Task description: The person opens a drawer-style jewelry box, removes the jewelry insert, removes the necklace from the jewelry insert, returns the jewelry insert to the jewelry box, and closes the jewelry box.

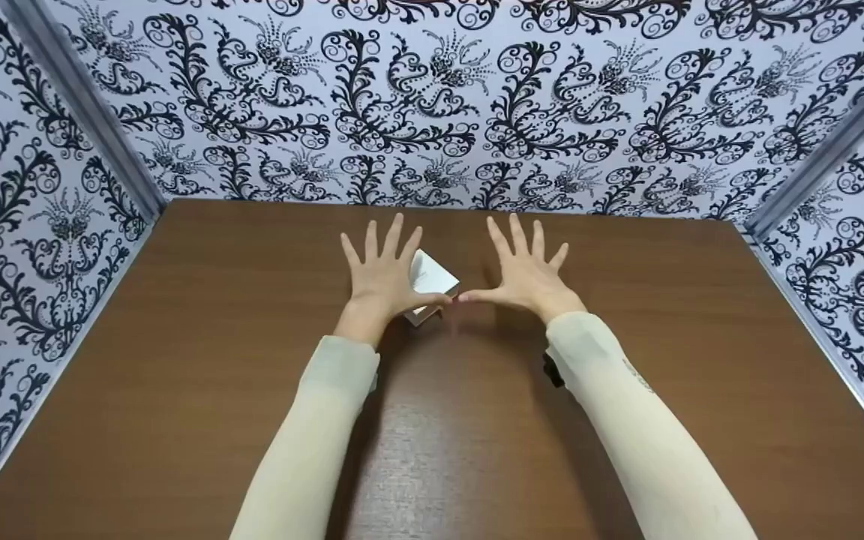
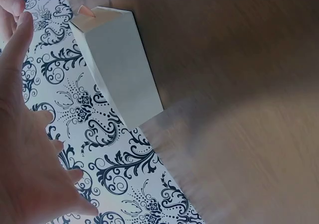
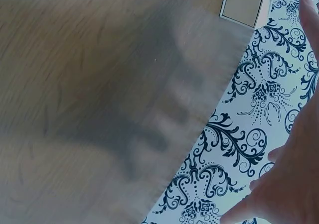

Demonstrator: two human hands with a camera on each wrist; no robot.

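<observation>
A small white box (image 1: 434, 274) stands on the brown table, partly behind my left hand (image 1: 381, 279). That hand is held above the table with its fingers spread and its thumb stretched toward the right. My right hand (image 1: 531, 283) mirrors it, fingers fanned out and thumb pointing left, the two thumb tips almost meeting. Neither hand holds anything. In the left wrist view the box (image 2: 117, 67) shows a plain pale side and a small orange tab at one end, apart from the left hand (image 2: 35, 154). A corner of the box (image 3: 244, 2) also appears in the right wrist view, away from the right hand (image 3: 291, 174).
The wooden table (image 1: 199, 375) is bounded by walls with black-and-white scroll patterns (image 1: 417, 97) at the back and both sides. Grey metal posts (image 1: 87, 97) stand at the corners. A dark object (image 1: 553, 370) sits under the right wrist.
</observation>
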